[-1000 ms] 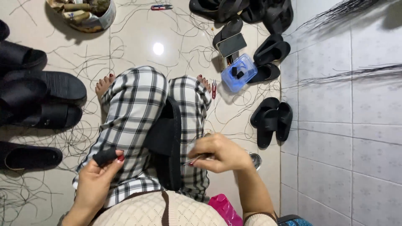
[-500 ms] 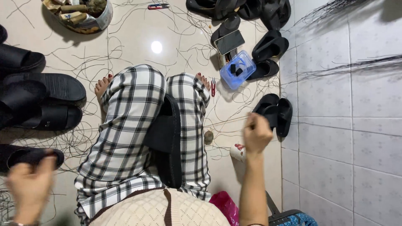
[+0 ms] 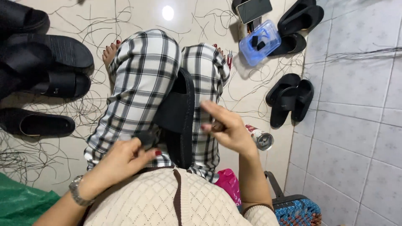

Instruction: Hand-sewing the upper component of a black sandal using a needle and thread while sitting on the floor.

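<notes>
Sitting on the tiled floor (image 3: 138,12) in checked trousers (image 3: 142,79), the person has a black sandal (image 3: 178,115) wedged upright between the knees, sole edge toward the camera. The left hand (image 3: 123,157) is curled and pinches a small dark piece (image 3: 145,138) between thumb and fingertips, just left of the sandal and touching or nearly touching its edge. The right hand (image 3: 226,125) sits just right of the sandal with the fingers bunched around something small and thin; it is blurred, so I cannot tell what it grips, nor whether a thread runs from it.

As to progress, my reading is that this sandal is partly worked: it is clamped in place and both hands are busy at its near edge, yet nothing in view shows a finished seam or trim, so the job on it looks unfinished. Loose black threads (image 3: 37,155) litter the floor on the left and at the far side, which suggests a good deal of work is already behind. Black sandals are stacked at far left (image 3: 50,62), and another pair (image 3: 289,98) lies at right by the wall; whether those are done or waiting cannot be told.

Farther off lie a blue plastic box (image 3: 259,42) and a phone (image 3: 253,9). A small tin can (image 3: 261,138) lies on its side near the right hand, a pink bag (image 3: 229,184) nearer still.
</notes>
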